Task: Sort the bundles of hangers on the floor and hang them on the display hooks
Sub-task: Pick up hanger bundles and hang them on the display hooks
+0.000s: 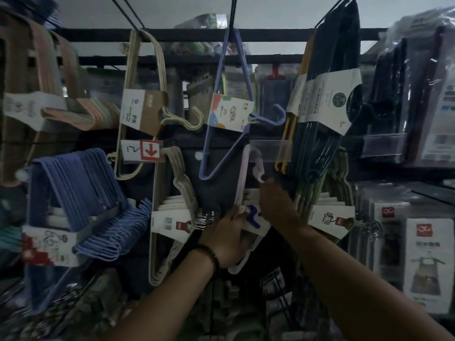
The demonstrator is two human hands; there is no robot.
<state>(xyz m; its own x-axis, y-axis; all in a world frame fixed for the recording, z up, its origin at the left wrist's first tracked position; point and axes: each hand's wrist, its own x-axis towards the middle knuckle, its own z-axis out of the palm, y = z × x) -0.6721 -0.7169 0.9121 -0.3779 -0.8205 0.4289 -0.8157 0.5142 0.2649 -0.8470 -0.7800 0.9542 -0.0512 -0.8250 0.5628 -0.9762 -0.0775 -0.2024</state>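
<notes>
- Your left hand (227, 236) grips the lower part of a pale pink plastic hanger bundle (240, 183).
- Your right hand (274, 199), fingers curled, pinches the bundle's hook.

Pale pink hanger bundle (240, 183): stood on end, slightly tilted, hook curling at its upper right, white label with a blue mark across its lower part. Gripped at the label by left hand (230, 232); pinched at the hook by right hand (273, 195).

Just above it, purple hanger bundle (229, 112) with a colourful card, hung from a black display hook (233, 11). Upper left, cream hanger bundle (142, 112) hung sideways. Just left, beige hanger bundle (172, 221) with metal hooks. Far left, blue hanger bundle (81, 183). Upper right, black hanger bundle (330, 70), yellow hangers (285, 136) beside. Just right, pale wire hanger bundle (342, 185).
</notes>
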